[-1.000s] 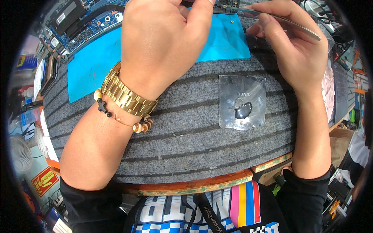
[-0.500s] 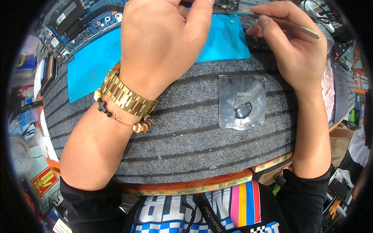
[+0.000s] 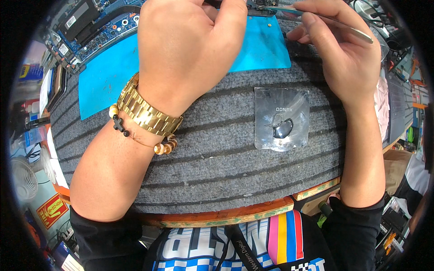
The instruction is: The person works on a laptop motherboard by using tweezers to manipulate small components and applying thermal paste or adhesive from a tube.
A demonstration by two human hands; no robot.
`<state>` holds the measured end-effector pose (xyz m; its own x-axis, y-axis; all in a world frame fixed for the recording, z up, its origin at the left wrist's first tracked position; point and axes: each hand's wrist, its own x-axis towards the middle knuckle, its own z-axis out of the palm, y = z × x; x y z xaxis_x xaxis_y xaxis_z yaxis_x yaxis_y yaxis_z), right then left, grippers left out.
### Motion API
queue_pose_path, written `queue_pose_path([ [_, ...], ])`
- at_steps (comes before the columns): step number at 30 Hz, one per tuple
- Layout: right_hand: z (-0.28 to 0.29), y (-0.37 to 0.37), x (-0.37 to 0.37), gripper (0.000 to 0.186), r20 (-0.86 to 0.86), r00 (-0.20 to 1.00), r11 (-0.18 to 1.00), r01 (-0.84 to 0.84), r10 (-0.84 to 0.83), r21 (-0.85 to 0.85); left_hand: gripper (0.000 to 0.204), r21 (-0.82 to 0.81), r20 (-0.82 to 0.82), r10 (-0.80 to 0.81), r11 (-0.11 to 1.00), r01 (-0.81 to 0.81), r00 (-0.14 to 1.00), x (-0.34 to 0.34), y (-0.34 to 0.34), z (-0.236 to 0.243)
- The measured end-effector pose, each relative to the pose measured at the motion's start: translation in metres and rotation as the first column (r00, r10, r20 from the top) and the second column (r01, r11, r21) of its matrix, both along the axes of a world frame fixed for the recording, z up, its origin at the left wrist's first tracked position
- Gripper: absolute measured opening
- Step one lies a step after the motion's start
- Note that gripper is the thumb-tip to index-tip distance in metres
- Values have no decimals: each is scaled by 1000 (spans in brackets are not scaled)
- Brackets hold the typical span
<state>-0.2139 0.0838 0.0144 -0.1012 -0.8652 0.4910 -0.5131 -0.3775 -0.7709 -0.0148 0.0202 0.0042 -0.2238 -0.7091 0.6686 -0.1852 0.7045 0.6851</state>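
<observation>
My left hand (image 3: 190, 49) is at the top middle, its back up and fingers curled against a dark part at the image edge; what they grip is hidden. My right hand (image 3: 346, 63) holds slim metal tweezers (image 3: 364, 37), their tip at a small dark component with metal pieces (image 3: 261, 10) beside my left thumb. Under them lies a blue mat (image 3: 104, 81) with a tiny brass-coloured piece (image 3: 269, 25). Below, between my arms, is a clear square packet (image 3: 271, 99) with a glossy dark blob (image 3: 282, 128).
An opened laptop with a blue circuit board (image 3: 83, 38) is at the upper left. A grey ribbed pad (image 3: 217, 171) covers the wooden-edged bench. Cables (image 3: 366, 11) are at the upper right, a grey laptop (image 3: 400, 104) at the right, a white fan (image 3: 25, 178) at the left.
My left hand has shifted very slightly left. The tweezers in my right hand have tilted a little at the dark component. Everything else looks the same.
</observation>
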Motion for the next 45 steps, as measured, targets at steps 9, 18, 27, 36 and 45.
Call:
queue_pose_path([
  [9, 6, 4, 11, 8, -54, 997, 998, 58, -58, -3, 5, -1, 25, 12, 1000, -12, 1000, 0, 1, 1],
  [18, -1, 0, -1, 8, 31, 1000, 1000, 6, -6, 4, 4, 116, 13, -50, 992, 48, 999, 0, 5, 10],
  [27, 5, 3, 7, 8, -38, 999, 999, 35, -36, -27, 5, 2, 100, 30, 1000, -30, 995, -1, 5, 8],
  [36, 6, 4, 9, 8, -48, 997, 998, 59, -59, -7, 5, 97, -15, -101, 990, 102, 995, 3, -3, 1],
  [45, 5, 4, 3, 8, -23, 999, 1000, 23, -23, -18, 4, -34, 115, 54, 998, -50, 992, -1, 4, 7],
])
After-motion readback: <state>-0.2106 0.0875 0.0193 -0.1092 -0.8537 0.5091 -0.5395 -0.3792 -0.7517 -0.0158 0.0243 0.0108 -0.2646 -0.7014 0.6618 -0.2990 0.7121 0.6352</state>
